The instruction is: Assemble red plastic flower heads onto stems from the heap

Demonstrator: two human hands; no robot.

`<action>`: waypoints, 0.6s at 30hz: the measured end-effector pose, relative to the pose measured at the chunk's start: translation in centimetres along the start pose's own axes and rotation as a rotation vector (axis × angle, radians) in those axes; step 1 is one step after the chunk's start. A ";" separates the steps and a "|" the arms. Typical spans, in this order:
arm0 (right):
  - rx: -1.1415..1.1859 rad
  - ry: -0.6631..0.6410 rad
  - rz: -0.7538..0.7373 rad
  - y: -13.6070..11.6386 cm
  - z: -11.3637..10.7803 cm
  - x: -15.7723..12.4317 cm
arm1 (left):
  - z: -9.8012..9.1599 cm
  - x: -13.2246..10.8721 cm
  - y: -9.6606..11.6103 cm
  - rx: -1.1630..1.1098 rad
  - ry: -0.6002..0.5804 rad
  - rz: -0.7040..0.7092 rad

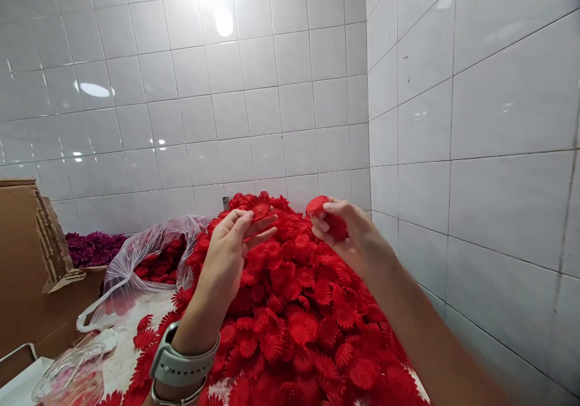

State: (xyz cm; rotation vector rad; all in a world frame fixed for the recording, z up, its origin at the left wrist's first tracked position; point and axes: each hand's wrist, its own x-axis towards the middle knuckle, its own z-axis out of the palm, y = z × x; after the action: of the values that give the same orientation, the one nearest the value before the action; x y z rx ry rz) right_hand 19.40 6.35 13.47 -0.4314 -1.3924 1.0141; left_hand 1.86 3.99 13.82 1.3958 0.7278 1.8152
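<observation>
My left hand pinches a red artificial flower head between thumb and forefinger, its other fingers stretched out behind. A small hole shows at the flower's middle. To the right, my right hand is closed round a red rounded piece; more red material shows below it in the palm, partly covered by the fingers. Whether this is a stack of petals or a single piece I cannot tell. Both hands hover, apart from each other, over a large heap of red flower heads with fringed petals.
A clear plastic bag with more red flowers lies left of the heap. Purple flowers sit behind a cardboard box. Clear plastic packaging is at lower left. White tiled walls stand behind and to the right.
</observation>
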 end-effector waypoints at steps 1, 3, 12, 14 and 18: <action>-0.216 0.015 0.014 -0.1 -0.1 -0.1 | -0.1 0.0 -0.1 0.123 0.055 0.093; -0.610 0.057 0.008 -0.3 0.0 -0.5 | -0.2 -0.2 -0.2 0.378 0.107 0.230; -0.572 -0.059 -0.358 -0.3 2.7 -2.6 | 0.2 -1.5 0.6 0.367 -0.134 0.162; -0.490 -0.050 -0.336 -0.2 2.6 -2.4 | 0.2 -1.5 1.1 0.229 -0.208 0.059; -0.293 -0.066 -0.279 -0.4 2.2 -2.2 | 0.2 -1.6 1.7 0.146 -0.215 -0.005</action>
State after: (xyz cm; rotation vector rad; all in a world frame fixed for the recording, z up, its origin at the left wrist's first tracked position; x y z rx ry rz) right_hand 17.75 3.80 12.86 -0.4059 -1.6174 0.6039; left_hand 1.92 1.68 14.35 1.6531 0.7614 1.6025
